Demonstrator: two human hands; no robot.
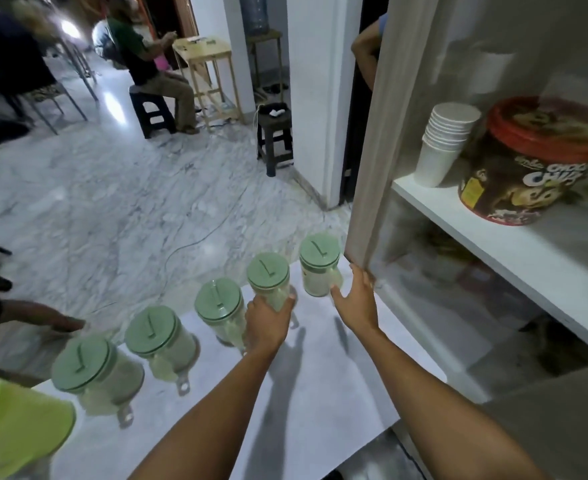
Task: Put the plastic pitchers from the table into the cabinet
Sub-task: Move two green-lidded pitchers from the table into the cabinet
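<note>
Gripping from behind, the left hand (268,323) is wrapping its fingers around the body of the fourth pitcher (268,282), while the right hand (356,299) is spreading open against the lower corner of the cabinet door (382,140), holding nothing. Five pitchers are standing in a row on the white table (320,393), beside the cabinet (493,237). For a clean lift, the door is best kept wide and the pitcher raised upright, clear of its neighbours. Both forearms are extending forward, wrists nearly straight.
</note>
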